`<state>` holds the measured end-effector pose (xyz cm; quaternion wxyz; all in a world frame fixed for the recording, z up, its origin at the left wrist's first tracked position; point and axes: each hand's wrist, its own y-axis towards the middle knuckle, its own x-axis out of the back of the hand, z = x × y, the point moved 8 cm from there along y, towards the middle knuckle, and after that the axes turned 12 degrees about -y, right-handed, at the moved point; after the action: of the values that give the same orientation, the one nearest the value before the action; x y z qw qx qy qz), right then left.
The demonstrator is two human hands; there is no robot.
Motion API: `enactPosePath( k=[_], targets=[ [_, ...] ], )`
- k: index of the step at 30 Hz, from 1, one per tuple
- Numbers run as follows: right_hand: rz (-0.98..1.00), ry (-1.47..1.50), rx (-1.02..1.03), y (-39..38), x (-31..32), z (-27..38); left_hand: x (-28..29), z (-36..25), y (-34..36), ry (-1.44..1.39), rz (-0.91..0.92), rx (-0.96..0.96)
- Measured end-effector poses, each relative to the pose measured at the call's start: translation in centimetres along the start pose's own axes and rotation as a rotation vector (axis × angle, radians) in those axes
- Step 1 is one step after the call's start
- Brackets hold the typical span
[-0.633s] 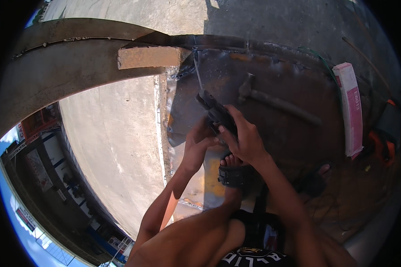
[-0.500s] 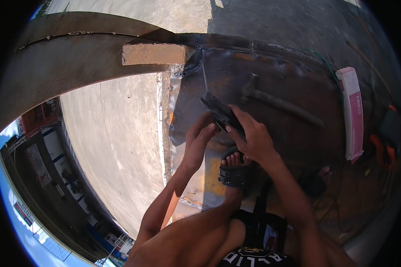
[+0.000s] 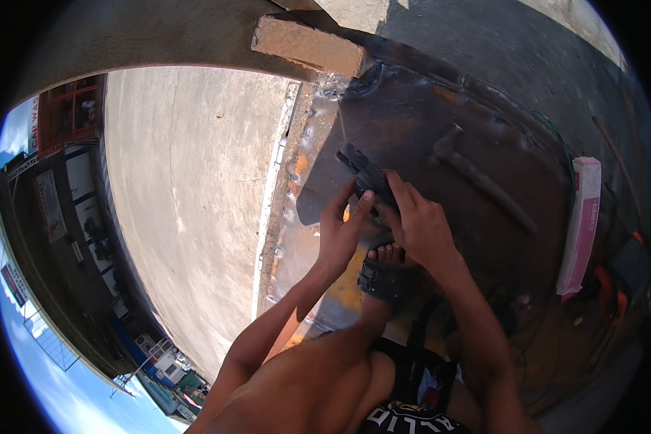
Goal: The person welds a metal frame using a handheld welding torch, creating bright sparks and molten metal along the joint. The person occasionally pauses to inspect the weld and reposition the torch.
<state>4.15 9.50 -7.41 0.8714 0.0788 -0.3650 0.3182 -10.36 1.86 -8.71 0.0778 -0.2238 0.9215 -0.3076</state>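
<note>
My right hand [image 3: 424, 223] is wrapped round a black welding electrode holder [image 3: 367, 171], which points away from me and slightly left. A thin welding rod [image 3: 343, 124] reaches outward from the holder's jaw end. My left hand [image 3: 342, 230] is closed at the holder's near left side, with the thumb pressed against it and the fingers partly hidden behind it. Beneath both hands lies a dark, rust-stained steel plate [image 3: 405, 116]. To the right of the holder a hammer [image 3: 484, 177] rests on the plate.
A pink and white long box [image 3: 580, 224] lies at the right, near an orange-handled tool [image 3: 616, 304]. A rusty rectangular block [image 3: 307, 45] sits at the plate's far left corner. Sunlit concrete [image 3: 188, 202] borders the left edge. My sandalled foot [image 3: 381, 275] is below my hands.
The whole view has swung, so the plate, hammer and box appear lower and farther right. Both hands stay at the electrode holder, and my left thumb now lies higher along it.
</note>
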Motion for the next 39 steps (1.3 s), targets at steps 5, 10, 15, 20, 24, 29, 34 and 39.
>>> enactPosePath(
  k=[5, 10, 15, 20, 24, 29, 34, 39],
  targets=[
    [-0.061, 0.066, -0.08, 1.1, 1.4, 0.6, -0.1, -1.2, 1.0, 0.023, 0.073, -0.128],
    [-0.106, 0.187, -0.115, 1.8, 1.6, -1.0, -1.1, -1.0, 2.0, -0.097, 0.072, -0.039],
    [-0.09, 0.311, -0.19, 2.8, 1.4, -1.0, -0.8, 1.5, 2.4, 0.006, -0.058, 0.077],
    [-0.154, 0.269, -0.132, 3.1, 1.7, -1.0, -0.9, 1.2, 2.7, 0.028, 0.011, -0.032],
    [-0.182, 0.247, -0.122, 3.4, 1.8, -1.2, -0.9, 1.3, 2.7, 0.069, -0.01, -0.038],
    [-0.114, 0.252, -0.151, 4.0, 1.9, -0.6, -1.0, 1.2, 3.2, -0.026, 0.016, -0.006],
    [-0.088, 0.252, -0.165, 4.1, 1.4, -0.8, -0.5, 2.1, 3.5, -0.046, -0.025, -0.062],
    [-0.044, 0.252, -0.199, 4.2, 1.3, -0.9, -0.5, 1.8, 3.6, -0.031, -0.01, -0.047]
  ],
)
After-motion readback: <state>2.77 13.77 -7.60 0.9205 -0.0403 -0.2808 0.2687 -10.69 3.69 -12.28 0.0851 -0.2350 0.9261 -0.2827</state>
